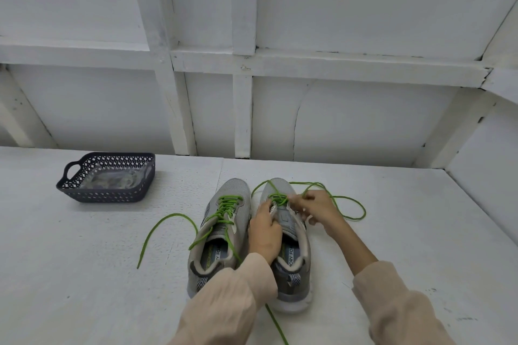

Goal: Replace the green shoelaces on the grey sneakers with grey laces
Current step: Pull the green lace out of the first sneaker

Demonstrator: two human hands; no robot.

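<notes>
Right of the dark basket (109, 196), your left hand (265, 230) grips the farther sneaker's (297, 235) tongue, your right hand (315, 208) pinches its green lace (280, 198); the basket's bagged contents stay unclear.

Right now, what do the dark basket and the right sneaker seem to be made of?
Dark basket: likely moulded plastic, matte, given its perforated lattice walls and cut-out handle. Right sneaker: upper looks like grey woven mesh fabric, finely textured at the toe.

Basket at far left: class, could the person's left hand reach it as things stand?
Probably yes: the left hand must release the right sneaker and pass over the left sneaker; bare table lies before the basket.
</notes>
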